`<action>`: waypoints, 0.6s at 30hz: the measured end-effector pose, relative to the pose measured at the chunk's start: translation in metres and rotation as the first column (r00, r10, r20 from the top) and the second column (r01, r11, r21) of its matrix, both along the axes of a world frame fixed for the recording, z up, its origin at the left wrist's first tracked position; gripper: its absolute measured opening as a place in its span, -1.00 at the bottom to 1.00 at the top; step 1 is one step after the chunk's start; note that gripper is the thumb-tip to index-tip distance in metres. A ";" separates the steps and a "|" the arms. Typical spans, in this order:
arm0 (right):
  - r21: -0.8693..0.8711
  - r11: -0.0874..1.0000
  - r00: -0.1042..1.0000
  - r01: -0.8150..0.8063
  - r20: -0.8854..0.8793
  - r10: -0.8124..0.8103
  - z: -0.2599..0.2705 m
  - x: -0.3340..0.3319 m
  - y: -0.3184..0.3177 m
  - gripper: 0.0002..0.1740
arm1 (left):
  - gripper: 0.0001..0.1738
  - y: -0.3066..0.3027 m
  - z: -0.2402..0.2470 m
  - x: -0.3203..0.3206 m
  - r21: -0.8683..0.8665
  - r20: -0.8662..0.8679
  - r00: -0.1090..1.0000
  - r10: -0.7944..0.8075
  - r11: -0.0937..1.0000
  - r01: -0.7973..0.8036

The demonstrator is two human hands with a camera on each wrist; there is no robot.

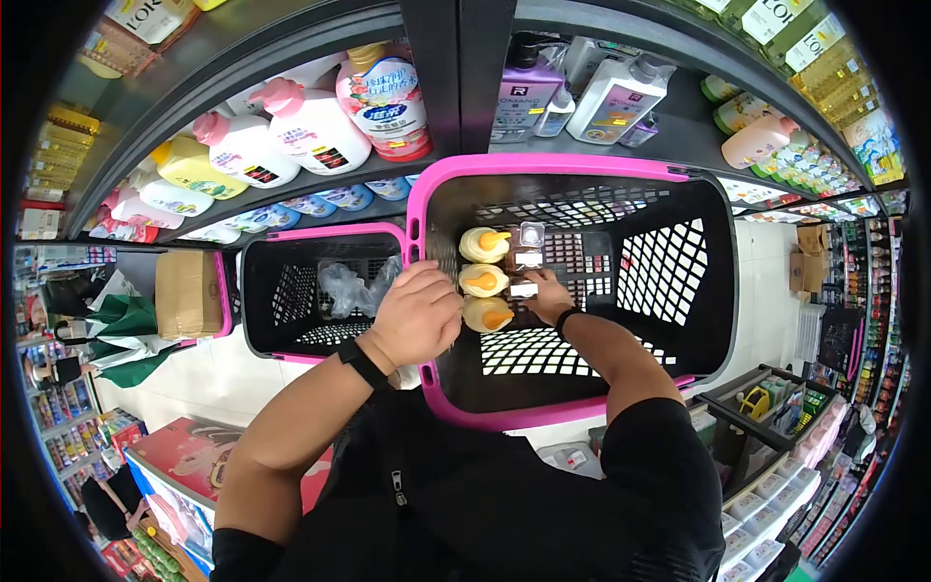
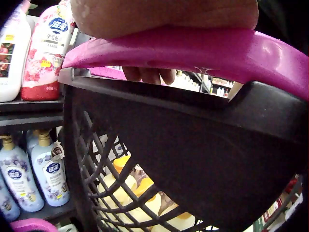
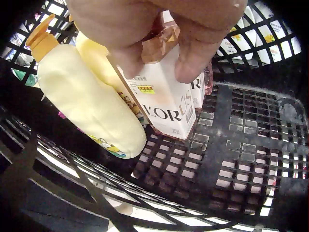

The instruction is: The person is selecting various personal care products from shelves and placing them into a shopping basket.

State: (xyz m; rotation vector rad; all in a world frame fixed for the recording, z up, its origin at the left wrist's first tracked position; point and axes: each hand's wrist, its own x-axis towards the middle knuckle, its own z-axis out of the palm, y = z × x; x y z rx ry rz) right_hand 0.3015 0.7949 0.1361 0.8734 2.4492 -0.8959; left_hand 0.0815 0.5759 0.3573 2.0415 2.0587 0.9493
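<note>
My left hand (image 1: 419,308) grips the pink rim (image 2: 193,48) of a large black shopping basket, fingertips showing through the handle slot beneath it. Inside the basket, my right hand (image 1: 549,295) pinches the top of a clear, pinkish bottle (image 3: 166,108) with a white "L'OR" label, thumb and fingers on opposite sides. Similar bottles (image 1: 530,235) stand beside it in a row. Next to them along the basket's left wall are three cream pump bottles (image 3: 87,96) with orange-yellow pumps, upright or slightly tilted. The held bottle's base is close over the basket's grid floor (image 3: 227,169).
A second pink-rimmed basket (image 1: 325,233) with a crumpled clear bag (image 1: 354,288) stands to the left. Shelves of pump bottles (image 1: 320,126) rise in front. A cardboard box (image 1: 189,296) sits farther left, and a display rack (image 1: 761,407) stands at the right.
</note>
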 end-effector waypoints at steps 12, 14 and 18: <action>-0.036 0.992 0.987 0.122 -0.099 -0.125 -0.020 0.009 -0.003 -0.33 | -0.87 0.000 0.001 -0.003 0.012 -0.034 0.999 -0.010 1.000 0.010; -0.052 0.985 0.984 0.165 -0.064 -0.168 -0.014 0.005 -0.003 -0.33 | -0.87 -0.002 0.002 -0.004 0.004 -0.029 1.000 -0.010 1.000 0.010; -0.047 0.983 0.983 0.177 -0.044 -0.179 -0.015 0.004 -0.005 -0.31 | -0.80 -0.006 0.002 -0.005 -0.062 -0.014 0.999 -0.033 0.998 0.033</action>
